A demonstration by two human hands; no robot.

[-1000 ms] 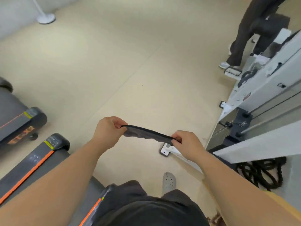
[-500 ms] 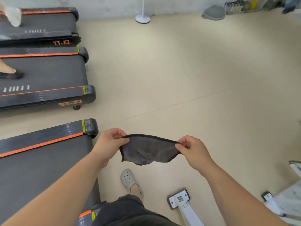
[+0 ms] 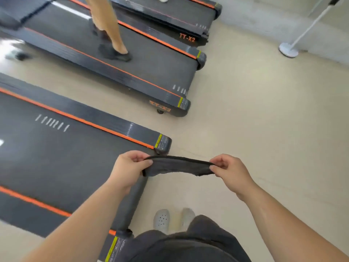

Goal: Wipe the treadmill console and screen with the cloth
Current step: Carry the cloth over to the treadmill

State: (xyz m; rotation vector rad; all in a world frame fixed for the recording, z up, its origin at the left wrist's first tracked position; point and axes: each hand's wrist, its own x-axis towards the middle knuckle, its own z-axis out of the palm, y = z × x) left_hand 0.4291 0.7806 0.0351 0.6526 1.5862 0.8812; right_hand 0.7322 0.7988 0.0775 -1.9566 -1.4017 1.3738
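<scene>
A dark grey cloth (image 3: 178, 166) is stretched between my two hands at waist height. My left hand (image 3: 128, 168) pinches its left end and my right hand (image 3: 229, 172) pinches its right end. Below and left of the hands lies the rear end of a black treadmill (image 3: 56, 157) with orange side stripes. Its console and screen are out of view.
Two more treadmills (image 3: 151, 72) lie side by side further back; a person's legs (image 3: 111, 38) walk on the middle one. A white stand base (image 3: 288, 50) sits on the beige floor at upper right. My grey clogs (image 3: 162, 220) stand on the floor behind the near treadmill.
The view has swung left from the white machine to the treadmills. The cloth has gone from hanging open to being pulled taut and flat between both hands.
</scene>
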